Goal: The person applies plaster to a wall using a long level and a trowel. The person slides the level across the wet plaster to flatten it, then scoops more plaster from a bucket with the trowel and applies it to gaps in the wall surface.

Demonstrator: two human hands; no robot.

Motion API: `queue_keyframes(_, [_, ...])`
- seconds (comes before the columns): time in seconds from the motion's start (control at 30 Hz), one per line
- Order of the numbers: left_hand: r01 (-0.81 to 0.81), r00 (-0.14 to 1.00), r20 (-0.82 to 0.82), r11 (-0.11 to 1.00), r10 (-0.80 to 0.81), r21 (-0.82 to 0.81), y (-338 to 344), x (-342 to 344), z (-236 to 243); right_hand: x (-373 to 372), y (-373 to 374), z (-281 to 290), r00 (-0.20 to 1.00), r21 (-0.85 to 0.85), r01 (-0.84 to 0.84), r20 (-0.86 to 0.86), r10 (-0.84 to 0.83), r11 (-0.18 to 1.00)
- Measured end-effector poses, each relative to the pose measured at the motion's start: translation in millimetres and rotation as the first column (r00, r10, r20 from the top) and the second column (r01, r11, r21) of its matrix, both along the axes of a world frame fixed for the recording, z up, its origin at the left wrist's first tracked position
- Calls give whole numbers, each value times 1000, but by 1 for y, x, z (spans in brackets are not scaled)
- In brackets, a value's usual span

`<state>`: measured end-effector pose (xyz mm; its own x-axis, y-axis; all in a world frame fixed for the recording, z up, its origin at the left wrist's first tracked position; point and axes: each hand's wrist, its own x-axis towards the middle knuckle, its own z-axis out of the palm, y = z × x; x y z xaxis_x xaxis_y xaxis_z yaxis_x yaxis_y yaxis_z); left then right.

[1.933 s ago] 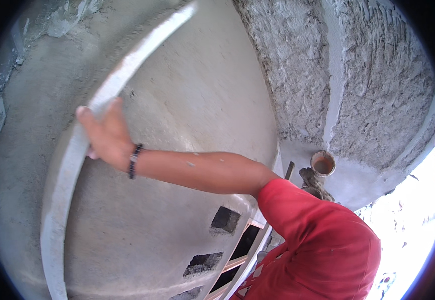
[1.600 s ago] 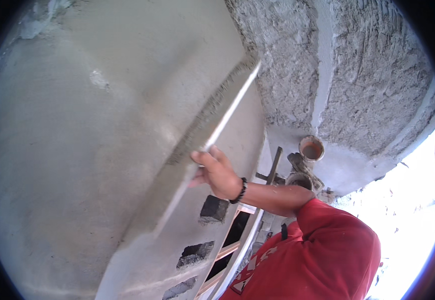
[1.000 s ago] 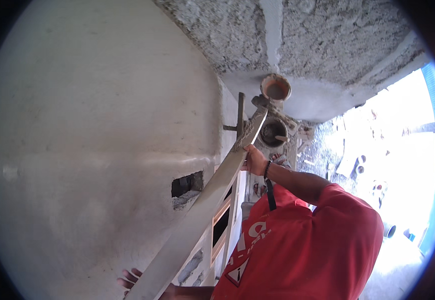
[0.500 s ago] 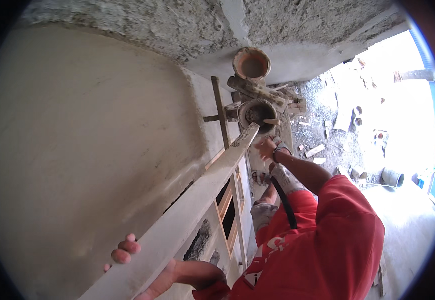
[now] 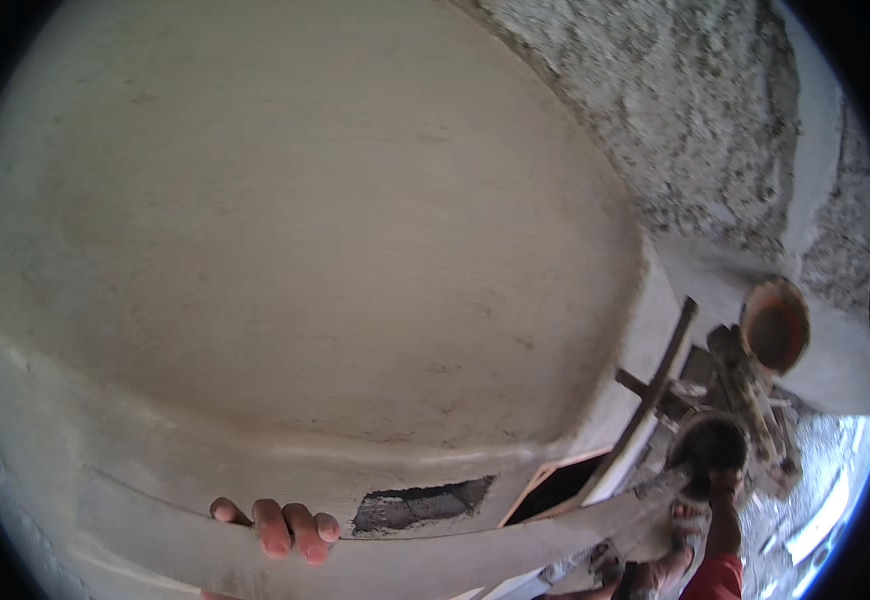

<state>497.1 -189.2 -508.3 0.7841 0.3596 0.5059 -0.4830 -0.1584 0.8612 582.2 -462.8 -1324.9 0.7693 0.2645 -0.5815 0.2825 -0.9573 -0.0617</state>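
Note:
A long, pale flat board (image 5: 465, 548) runs along the bottom, its narrower, mortar-smeared end beside the dark bucket (image 5: 697, 445) at lower right. My left hand (image 5: 290, 528) grips the board at lower left, fingertips curled over its edge; the rest of that hand is hidden. My right hand (image 5: 723, 482), small and in shadow, reaches to the dark bucket with fingers closed; what they hold is unclear. Above the board is a smooth grey plastered wall (image 5: 345, 250) with a rough rectangular hole (image 5: 422, 505).
An orange-rimmed bucket (image 5: 773, 330) sits on planks (image 5: 755, 420) at the right. A timber stick (image 5: 660, 375) leans beside a dark wood-framed opening (image 5: 558, 485). Rough, unfinished plaster (image 5: 705, 120) covers the upper right surface. My legs and feet show below, near the bright rubble-strewn ground (image 5: 820, 500).
The board has come down from high on the wall. My right hand has left it for the dark bucket, while my left hand has taken hold. The view has swung toward the wall.

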Motion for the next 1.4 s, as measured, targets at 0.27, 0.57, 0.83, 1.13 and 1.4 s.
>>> queue_keyframes(0.27, [30,994,109,997,-22,-72,7,-19,-19,14,-11,-26,964,5,129,-233,-124,992])
queue_keyframes(0.57, [113,986,137,979,-90,-168,10,-21,-11,-32,-58,95,968,42,109,-231,-96,993])
queue_keyframes(0.83, [106,992,81,977,-92,-186,-7,-15,-18,-66,-84,263,833,374,552,-284,-475,745])
queue_keyframes(1.13, [267,964,15,958,-266,-103,-49,-13,-24,-129,-44,617,922,819,370,-267,-279,439])
queue_keyframes(1.4, [86,987,-142,989,-69,118,-61,-16,18,-148,-19,514,942,784,335,-264,-208,522])
